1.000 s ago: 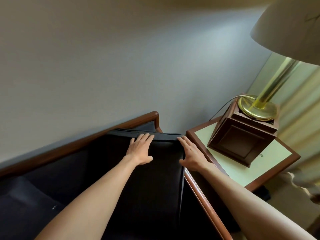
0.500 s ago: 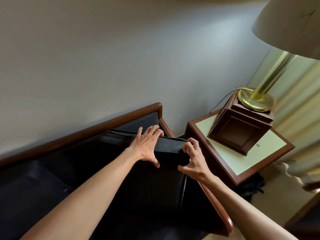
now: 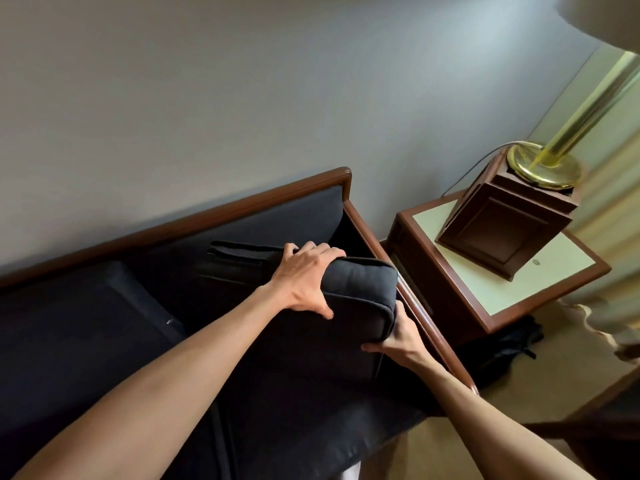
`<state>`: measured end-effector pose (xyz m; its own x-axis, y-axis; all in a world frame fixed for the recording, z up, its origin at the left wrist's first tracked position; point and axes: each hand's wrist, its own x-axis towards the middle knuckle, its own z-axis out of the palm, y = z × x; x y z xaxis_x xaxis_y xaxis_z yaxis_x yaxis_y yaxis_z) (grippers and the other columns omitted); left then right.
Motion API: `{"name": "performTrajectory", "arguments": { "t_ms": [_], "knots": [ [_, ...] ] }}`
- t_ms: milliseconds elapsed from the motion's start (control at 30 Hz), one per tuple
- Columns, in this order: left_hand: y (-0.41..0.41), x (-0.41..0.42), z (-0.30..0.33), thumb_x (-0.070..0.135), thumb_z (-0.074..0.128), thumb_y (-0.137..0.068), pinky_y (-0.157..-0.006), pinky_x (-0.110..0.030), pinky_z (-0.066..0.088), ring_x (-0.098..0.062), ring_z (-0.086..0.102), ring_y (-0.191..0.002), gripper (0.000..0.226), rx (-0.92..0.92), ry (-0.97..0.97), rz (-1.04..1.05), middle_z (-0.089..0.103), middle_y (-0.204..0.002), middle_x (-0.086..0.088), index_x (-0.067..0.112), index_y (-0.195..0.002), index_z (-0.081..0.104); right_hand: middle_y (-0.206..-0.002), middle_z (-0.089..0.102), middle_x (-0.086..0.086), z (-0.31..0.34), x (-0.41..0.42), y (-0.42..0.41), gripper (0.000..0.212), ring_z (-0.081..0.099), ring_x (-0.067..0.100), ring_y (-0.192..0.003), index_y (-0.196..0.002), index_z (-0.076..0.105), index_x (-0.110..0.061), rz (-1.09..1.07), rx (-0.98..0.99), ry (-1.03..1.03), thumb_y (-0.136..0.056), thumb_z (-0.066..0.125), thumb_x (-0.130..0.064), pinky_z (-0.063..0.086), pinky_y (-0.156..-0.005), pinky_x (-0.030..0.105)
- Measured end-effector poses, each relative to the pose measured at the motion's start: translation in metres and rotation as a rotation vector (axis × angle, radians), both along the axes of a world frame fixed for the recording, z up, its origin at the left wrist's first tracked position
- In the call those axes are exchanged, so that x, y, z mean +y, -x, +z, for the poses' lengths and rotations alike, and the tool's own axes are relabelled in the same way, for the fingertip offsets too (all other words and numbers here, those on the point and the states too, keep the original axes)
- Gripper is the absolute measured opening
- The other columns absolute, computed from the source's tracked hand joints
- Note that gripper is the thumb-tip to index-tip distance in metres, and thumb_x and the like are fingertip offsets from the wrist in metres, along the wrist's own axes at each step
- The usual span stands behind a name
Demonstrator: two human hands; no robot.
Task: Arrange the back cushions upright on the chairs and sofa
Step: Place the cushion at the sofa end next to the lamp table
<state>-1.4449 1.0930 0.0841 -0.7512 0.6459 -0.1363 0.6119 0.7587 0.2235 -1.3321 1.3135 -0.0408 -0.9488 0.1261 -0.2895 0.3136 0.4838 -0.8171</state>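
Dark cushion [image 3: 360, 289] is clamped by both hands, left [image 3: 304, 282] over its top, right [image 3: 401, 336] beneath its corner. Tilted forward, it may flop, or catch the armrest [image 3: 408, 299] beside the right grip.

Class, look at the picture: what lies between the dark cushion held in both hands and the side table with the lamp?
In the head view, the sofa's wooden armrest runs between the cushion and the side table.

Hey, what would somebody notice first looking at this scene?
Both hands gripping a dark cushion at the sofa's right end: the left hand on top, the right hand under its corner. To the right, a brass lamp stands on a wooden side table.
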Motion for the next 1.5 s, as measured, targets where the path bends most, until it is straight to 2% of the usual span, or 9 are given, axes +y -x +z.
{"name": "performTrajectory", "arguments": {
  "t_ms": [200,367,467,633,767,867,1067,1200,1500],
  "knots": [
    [-0.016,-0.095,0.028,0.061,0.087,-0.039,-0.103,-0.050,0.038,-0.021,0.049,-0.125,0.117,0.012,-0.214,0.238,0.053,-0.137,0.005,0.029,-0.141,0.039,-0.101,0.060,-0.007,0.068,-0.039,0.040,0.090,0.058,0.009,-0.091,-0.116,0.044,-0.023,0.223,0.159,-0.111,-0.038,0.087,-0.036,0.038,-0.068,0.008],
    [-0.052,-0.173,0.024,0.059,0.091,-0.038,-0.101,-0.050,0.044,-0.010,0.052,-0.121,0.106,-0.116,-0.535,0.478,0.054,-0.129,0.017,0.039,-0.130,0.042,-0.102,0.056,-0.001,0.118,-0.091,0.071,0.088,0.054,0.019,-0.094,-0.115,0.044,-0.024,0.439,0.255,-0.319,-0.039,0.087,-0.037,0.043,-0.077,0.034],
    [-0.081,-0.200,0.010,0.045,0.095,-0.041,-0.098,-0.044,0.049,-0.006,0.055,-0.112,0.104,-0.238,-0.587,0.558,0.055,-0.119,0.020,0.041,-0.128,0.038,-0.098,0.047,-0.008,0.125,-0.125,0.072,0.089,0.047,0.018,-0.093,-0.117,0.044,-0.023,0.570,0.251,-0.464,-0.041,0.086,-0.041,0.043,-0.080,0.037],
    [-0.109,-0.219,-0.022,0.040,0.093,-0.046,-0.107,-0.032,0.037,-0.005,0.040,-0.129,0.115,-0.276,-0.516,0.510,0.035,-0.140,0.019,0.043,-0.139,0.026,-0.107,0.055,-0.012,0.081,-0.173,0.056,0.092,0.048,0.019,-0.105,-0.118,0.039,-0.027,0.704,0.229,-0.597,-0.039,0.078,-0.054,0.040,-0.086,0.041],
    [-0.116,-0.248,-0.039,0.035,0.093,-0.049,-0.103,-0.028,0.034,-0.006,0.037,-0.126,0.108,-0.232,-0.417,0.594,0.033,-0.138,0.016,0.034,-0.138,0.031,-0.127,0.052,-0.014,0.060,-0.199,0.058,0.101,0.044,0.015,-0.117,-0.134,0.035,-0.030,0.784,0.286,-0.529,-0.046,0.075,-0.061,0.033,-0.103,0.041],
    [-0.117,-0.272,-0.053,0.029,0.092,-0.051,-0.102,-0.030,0.039,-0.011,0.038,-0.128,0.103,-0.237,-0.290,0.625,0.033,-0.139,0.014,0.030,-0.136,0.035,-0.141,0.043,-0.010,0.042,-0.187,0.062,0.116,0.038,0.016,-0.130,-0.146,0.023,-0.033,0.888,0.244,-0.639,-0.048,0.072,-0.069,0.027,-0.109,0.042],
    [-0.131,-0.295,-0.083,0.019,0.087,-0.049,-0.088,-0.038,0.052,-0.022,0.035,-0.121,0.114,-0.317,0.040,0.720,0.024,-0.134,0.007,0.024,-0.145,0.027,-0.129,0.046,0.000,0.018,-0.127,0.073,0.131,0.046,0.026,-0.119,-0.145,0.024,-0.029,0.889,0.167,-0.942,-0.031,0.069,-0.076,0.033,-0.105,0.046],
    [-0.115,-0.253,-0.092,0.050,0.087,-0.044,-0.108,-0.069,0.021,-0.027,0.033,-0.133,0.130,-0.218,0.277,0.609,0.029,-0.143,0.000,0.024,-0.149,0.015,-0.128,0.048,0.000,0.014,-0.129,0.077,0.128,0.048,0.026,-0.118,-0.143,0.030,-0.024,0.897,0.173,-0.972,-0.031,0.068,-0.074,0.035,-0.103,0.048],
    [-0.066,-0.214,-0.084,0.050,0.080,-0.044,-0.096,-0.049,0.036,-0.020,0.049,-0.117,0.110,-0.037,0.205,0.562,0.051,-0.130,0.005,0.025,-0.140,0.034,-0.117,0.054,-0.004,0.035,-0.100,0.114,0.112,0.053,0.024,-0.109,-0.132,0.044,-0.024,0.840,0.237,-1.008,-0.032,0.068,-0.069,0.040,-0.087,0.045]
  ]
}}
